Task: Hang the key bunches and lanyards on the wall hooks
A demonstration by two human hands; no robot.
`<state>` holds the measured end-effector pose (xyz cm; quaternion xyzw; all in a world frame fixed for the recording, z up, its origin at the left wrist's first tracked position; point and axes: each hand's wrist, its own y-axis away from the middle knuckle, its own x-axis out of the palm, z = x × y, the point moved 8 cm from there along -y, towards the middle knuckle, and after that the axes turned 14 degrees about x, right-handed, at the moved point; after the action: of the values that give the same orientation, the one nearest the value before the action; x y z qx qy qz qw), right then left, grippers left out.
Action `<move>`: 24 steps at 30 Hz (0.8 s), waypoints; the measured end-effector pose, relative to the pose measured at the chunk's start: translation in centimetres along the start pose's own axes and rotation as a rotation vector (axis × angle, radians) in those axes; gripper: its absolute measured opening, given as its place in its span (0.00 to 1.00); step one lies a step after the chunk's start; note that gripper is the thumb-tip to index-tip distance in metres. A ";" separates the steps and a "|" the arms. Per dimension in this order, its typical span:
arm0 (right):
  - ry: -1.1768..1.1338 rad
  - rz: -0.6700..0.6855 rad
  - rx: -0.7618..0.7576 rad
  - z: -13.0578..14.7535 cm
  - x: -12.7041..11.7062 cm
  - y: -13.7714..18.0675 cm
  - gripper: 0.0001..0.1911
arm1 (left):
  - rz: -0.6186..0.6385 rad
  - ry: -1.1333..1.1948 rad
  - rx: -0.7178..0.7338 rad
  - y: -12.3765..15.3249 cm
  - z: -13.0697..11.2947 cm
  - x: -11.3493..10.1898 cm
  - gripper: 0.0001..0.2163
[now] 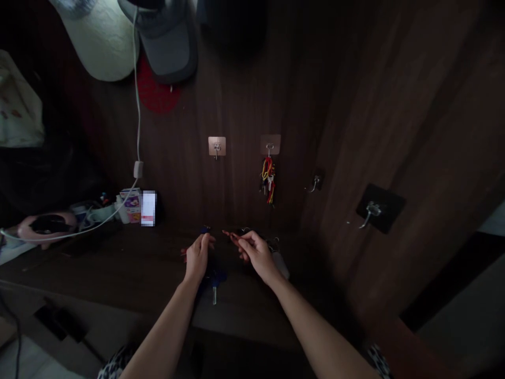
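Observation:
My right hand [254, 252] is closed on a thin red cord [232, 236], whose free end points left. Beside it, my left hand [198, 253] has its fingers curled; a bit of red shows at its left side, and what it holds, if anything, I cannot make out. A key with a blue head [214, 292] lies on the dark shelf just below my left hand. Another small blue item [204, 230] sits behind that hand. Partly hidden by my right hand, a pale tag-like item [281, 265] with metal rings lies on the shelf.
Keys on red and yellow cords [269, 179] hang from a wall hook [270, 146]. To their left is a bare hook [216, 147]; a black-backed hook [373, 209] is at right. A lit phone [148, 208], small boxes [131, 205] and a white cable [138, 121] are at left.

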<state>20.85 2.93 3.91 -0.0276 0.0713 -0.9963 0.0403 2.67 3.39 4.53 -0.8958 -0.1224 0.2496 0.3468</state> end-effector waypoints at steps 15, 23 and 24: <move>-0.279 -0.505 -0.322 9.8 -8.5 -2.4 0.13 | 0.221 -0.015 -0.071 0.0 2.4 2.4 0.21; -0.325 -0.517 -0.417 14.8 -9.2 -6.1 0.11 | 0.219 -0.003 -0.065 0.1 2.5 2.3 0.20; -0.322 -0.518 -0.416 15.2 -9.2 -6.5 0.10 | 0.223 -0.007 -0.064 0.1 2.5 2.3 0.20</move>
<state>30.48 7.98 19.45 -0.2088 0.2559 -0.9205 -0.2091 3.35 5.61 2.05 -0.9135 -0.0310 0.2858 0.2878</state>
